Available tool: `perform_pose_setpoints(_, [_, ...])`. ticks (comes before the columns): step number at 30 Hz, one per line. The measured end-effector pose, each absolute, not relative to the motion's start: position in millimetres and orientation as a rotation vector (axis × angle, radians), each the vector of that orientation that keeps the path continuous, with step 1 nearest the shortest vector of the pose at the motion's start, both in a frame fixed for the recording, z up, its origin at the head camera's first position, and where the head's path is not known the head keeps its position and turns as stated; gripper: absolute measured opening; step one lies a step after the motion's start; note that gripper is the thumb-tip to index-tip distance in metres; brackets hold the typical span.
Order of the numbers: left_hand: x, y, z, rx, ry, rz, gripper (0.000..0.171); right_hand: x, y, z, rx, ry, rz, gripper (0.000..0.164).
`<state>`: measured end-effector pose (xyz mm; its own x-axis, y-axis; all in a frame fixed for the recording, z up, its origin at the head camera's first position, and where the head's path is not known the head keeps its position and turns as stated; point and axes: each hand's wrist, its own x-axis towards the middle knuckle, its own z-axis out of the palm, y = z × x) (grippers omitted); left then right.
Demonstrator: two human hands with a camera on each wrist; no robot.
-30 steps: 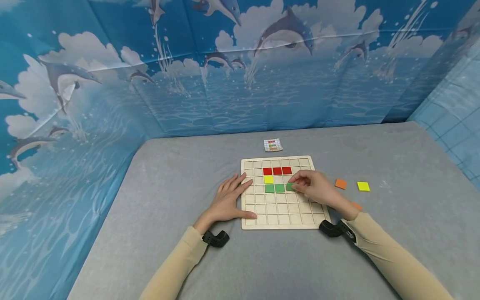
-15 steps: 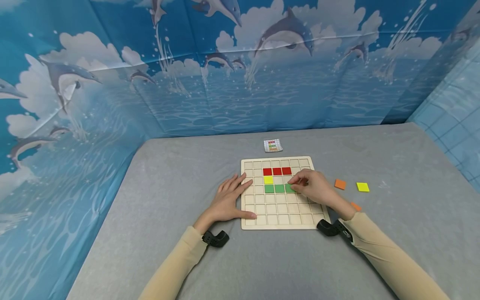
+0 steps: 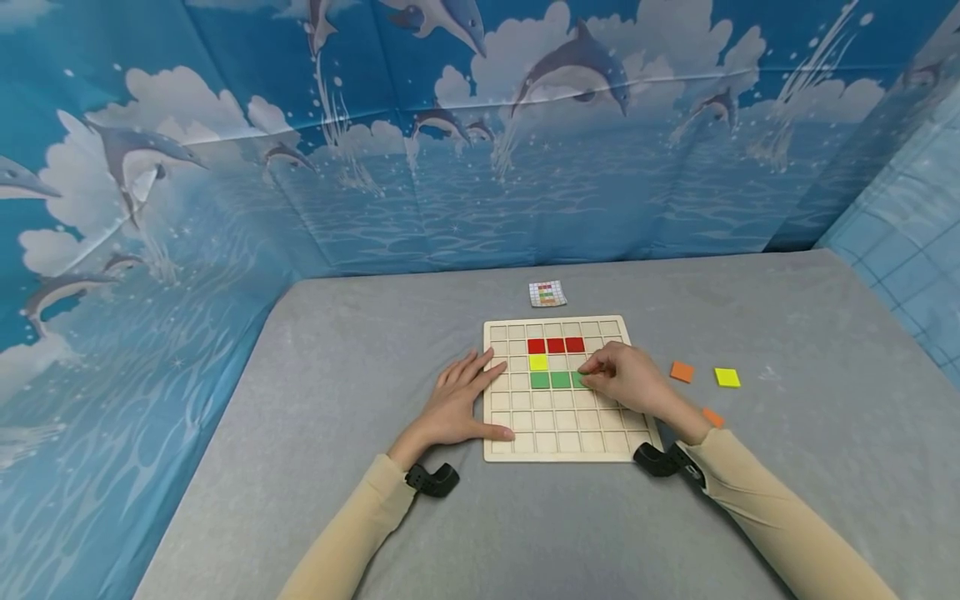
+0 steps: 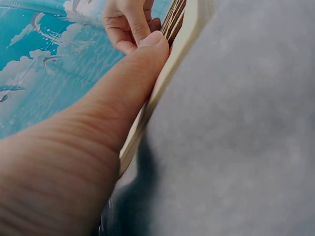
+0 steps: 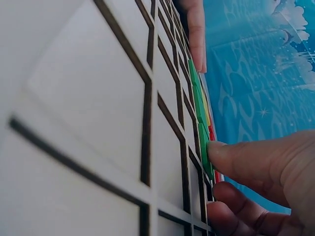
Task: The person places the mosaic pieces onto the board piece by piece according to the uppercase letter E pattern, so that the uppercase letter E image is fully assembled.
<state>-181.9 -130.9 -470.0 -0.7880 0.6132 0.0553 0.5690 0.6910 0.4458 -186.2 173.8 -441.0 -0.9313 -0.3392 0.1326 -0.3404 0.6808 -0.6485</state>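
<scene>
Wooden board [image 3: 534, 419], left hand [image 3: 453, 408] spread on left edge, right hand [image 3: 624, 378] pinching green tile [image 3: 576, 381], grey table [image 3: 330, 358] around

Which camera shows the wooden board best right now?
The head view: nearly the whole board shows, with parts hidden by the left hand and right hand. The left wrist view catches only a slim, edge-on strip of it; the right wrist view is close, but steeply slanted and cut off.

I'm now seeing 3 red pcs [image 3: 555, 346], 3 grn pcs [image 3: 560, 380], 2 yel pcs [image 3: 538, 362], 2 orng pcs [image 3: 682, 372], 1 grid bd [image 3: 543, 421], 1 pic card [image 3: 547, 293], 2 hands [image 3: 452, 408], 2 wrist cams [image 3: 432, 480]!
</scene>
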Motion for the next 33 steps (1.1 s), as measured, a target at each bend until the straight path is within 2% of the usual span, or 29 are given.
perform_pose_setpoints(12, [-182.0, -129.8, -471.0, 0.987, 2.798, 0.700, 0.101, -173.3, 194.5, -434.5, 0.660, -2.853, 1.192, 0.013])
perform_pose_setpoints(21, [-181.7, -130.6, -468.9, 0.981, 2.798, 0.705, 0.100, -163.3, 241.7, -427.4, 0.423, -2.896, 1.098, 0.020])
perform_pose_setpoints(29, [-182.0, -130.5, -469.0, 0.983, 2.798, 0.697, 0.100, -158.6, 285.1, -433.3, 0.265, -2.910, 0.951, 0.039])
perform_pose_setpoints(33, [-182.3, -130.4, -469.1, 0.986, 2.798, 0.701, 0.100, -156.7, 302.6, -439.2, 0.240, -2.890, 0.888, 0.041])
